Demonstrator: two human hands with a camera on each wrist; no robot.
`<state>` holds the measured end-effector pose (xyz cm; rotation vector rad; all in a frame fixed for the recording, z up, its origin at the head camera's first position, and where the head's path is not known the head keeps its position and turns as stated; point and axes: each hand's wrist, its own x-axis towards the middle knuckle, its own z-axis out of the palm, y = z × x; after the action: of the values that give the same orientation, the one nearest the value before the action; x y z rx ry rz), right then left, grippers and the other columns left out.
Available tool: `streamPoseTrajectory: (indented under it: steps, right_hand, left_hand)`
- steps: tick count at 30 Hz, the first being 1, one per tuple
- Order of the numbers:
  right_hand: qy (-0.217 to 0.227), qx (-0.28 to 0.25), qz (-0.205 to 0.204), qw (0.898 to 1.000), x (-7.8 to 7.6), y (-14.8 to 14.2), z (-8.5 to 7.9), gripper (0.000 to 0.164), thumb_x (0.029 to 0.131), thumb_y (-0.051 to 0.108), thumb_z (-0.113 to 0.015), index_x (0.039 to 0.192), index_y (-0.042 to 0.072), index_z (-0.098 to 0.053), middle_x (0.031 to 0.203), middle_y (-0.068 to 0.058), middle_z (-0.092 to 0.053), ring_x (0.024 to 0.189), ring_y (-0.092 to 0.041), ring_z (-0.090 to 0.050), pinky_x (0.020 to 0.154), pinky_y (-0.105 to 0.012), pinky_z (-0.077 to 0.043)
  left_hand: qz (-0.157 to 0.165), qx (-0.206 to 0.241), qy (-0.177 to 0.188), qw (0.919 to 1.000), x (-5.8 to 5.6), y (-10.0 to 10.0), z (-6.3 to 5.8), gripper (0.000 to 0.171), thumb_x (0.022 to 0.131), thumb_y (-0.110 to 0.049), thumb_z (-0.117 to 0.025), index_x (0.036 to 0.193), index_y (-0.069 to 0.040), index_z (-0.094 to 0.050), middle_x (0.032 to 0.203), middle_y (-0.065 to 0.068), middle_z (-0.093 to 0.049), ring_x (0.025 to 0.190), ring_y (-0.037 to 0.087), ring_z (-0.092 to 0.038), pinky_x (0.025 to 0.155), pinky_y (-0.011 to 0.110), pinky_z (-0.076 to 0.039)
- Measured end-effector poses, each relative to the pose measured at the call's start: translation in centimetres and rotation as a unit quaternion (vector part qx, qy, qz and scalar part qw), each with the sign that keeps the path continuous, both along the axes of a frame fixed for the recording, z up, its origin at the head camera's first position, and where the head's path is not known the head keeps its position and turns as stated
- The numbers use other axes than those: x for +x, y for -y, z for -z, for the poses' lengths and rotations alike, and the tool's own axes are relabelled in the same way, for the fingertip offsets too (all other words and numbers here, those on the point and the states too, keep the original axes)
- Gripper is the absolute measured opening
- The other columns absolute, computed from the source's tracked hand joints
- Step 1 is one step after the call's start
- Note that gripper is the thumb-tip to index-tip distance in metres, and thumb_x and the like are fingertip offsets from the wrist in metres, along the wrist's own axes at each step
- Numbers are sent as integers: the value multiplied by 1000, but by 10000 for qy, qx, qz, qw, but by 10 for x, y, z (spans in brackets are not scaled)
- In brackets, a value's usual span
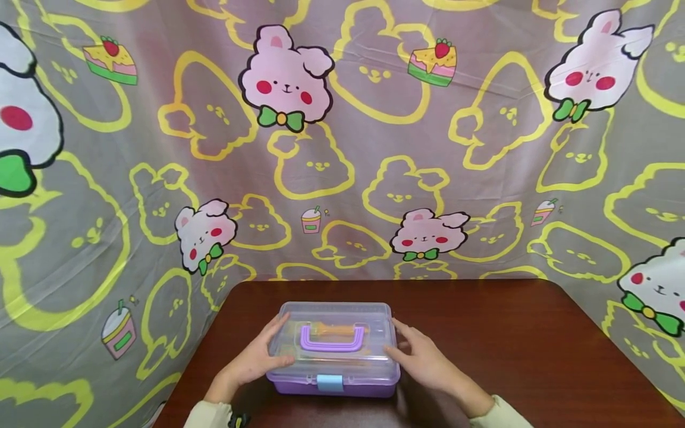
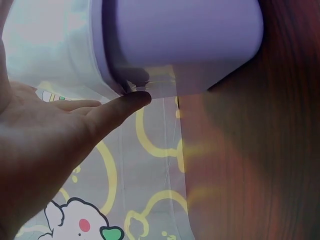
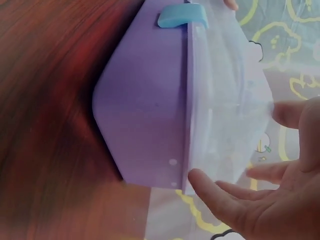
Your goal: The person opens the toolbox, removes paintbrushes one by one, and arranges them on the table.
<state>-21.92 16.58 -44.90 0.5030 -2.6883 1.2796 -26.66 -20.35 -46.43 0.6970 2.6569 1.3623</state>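
A: Where's the box?
B: Storage box (image 1: 334, 367) on the worktop (image 1: 508, 345), 9 o'clock of its visible middle. Purple base (image 1: 299, 387), clear lid (image 1: 369, 367) down over it. Purple handle (image 1: 332, 347) lies folded on top; light-blue latch (image 1: 330, 382) at the box's 6 o'clock. Orange shape under the lid, too blurred to name.
A: And the hands?
B: Left hand (image 1: 259, 356) at 9 o'clock, fingers spread, thumb over the lid's near corner. Right hand (image 1: 425, 359) at 3 o'clock, also spread, fingertips at the lid's edge. They flank the box; neither curls round it. Pale sleeves (image 1: 209, 414) at both wrists, a dark band (image 1: 239, 420) beside the left.
A: Markings?
B: Latch face looks plain. The patterned cloth (image 1: 369, 264) behind carries printed rabbits, cake slices and cups. One printed cup (image 1: 310, 221), near the box's 12 o'clock, has a green label patch; too small to tell whether it bears lettering. Another printed cup (image 1: 119, 333), well apart toward 9 o'clock, wears the same green patch.
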Motion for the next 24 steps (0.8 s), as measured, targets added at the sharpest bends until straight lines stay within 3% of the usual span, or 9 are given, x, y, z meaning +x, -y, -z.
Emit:
streamPoseTrajectory:
  steps: [5,9,17,21,24]
  right_hand:
    - [-348,121,62,9993,5,-9,-5,29,85,23,-71,108,6,-64,93,-1,-62,82,-15,-61,70,-29,-50]
    - [-317,344,-192,9987,11,-17,-1,7,87,21,-68,86,15,-67,77,11,-59,71,-3,-54,62,-23,-46]
    - [90,609,-1085,9922,26,-20,14,16,92,25,-62,87,13,-72,74,16,-60,65,3,-49,57,-20,-43]
    - [485,377,-1341,9891,34,-17,21,17,92,24,-62,87,12,-72,70,15,-59,61,4,-49,53,-20,-43]
    - [1079,-14,-1527,9824,39,-13,27,20,92,24,-61,93,6,-71,68,10,-60,57,1,-51,50,-20,-44]
  left_hand:
    - [-79,-25,73,9999,0,0,-1,92,76,-29,-78,150,-8,-27,152,28,-10,138,44,-10,106,61,-15]
    - [-33,-29,-49,10000,0,0,2,92,77,-29,-78,149,-6,-27,152,29,-10,138,45,-10,105,61,-15]
    - [-71,-62,-250,9996,0,2,3,93,76,-29,-78,149,-6,-26,152,30,-11,137,46,-12,104,62,-16]
    - [-64,-48,-218,9997,1,1,3,93,77,-29,-78,149,-5,-26,151,31,-11,137,46,-11,104,63,-16]
    - [-62,-30,-171,9998,2,0,4,92,77,-29,-77,150,-6,-25,152,30,-10,138,46,-11,104,62,-16]
